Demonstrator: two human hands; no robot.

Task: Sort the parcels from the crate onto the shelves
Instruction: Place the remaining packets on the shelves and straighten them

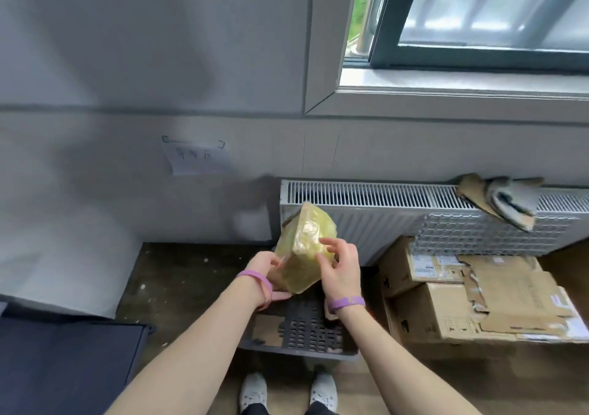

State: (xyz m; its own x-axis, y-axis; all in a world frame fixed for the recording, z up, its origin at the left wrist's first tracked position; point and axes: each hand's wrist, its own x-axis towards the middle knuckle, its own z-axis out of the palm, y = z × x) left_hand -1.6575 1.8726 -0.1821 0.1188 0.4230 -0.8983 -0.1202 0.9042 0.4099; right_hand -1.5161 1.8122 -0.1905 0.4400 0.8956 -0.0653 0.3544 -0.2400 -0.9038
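I see my left grip (271, 274) curled under the yellow plastic-wrapped box parcel (302, 245), and my right grip (341, 268) pinches its side. The parcel is tilted in the air above the dark grey holey plastic crate (302, 328).

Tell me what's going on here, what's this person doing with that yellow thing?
A person is holding a yellow plastic-wrapped parcel in both hands, lifted above a dark slotted crate on the floor in front of their feet. The left hand grips its lower end and the right hand has its fingers on the near side. Cardboard boxes sit to the right, below a radiator. No shelf is in view.
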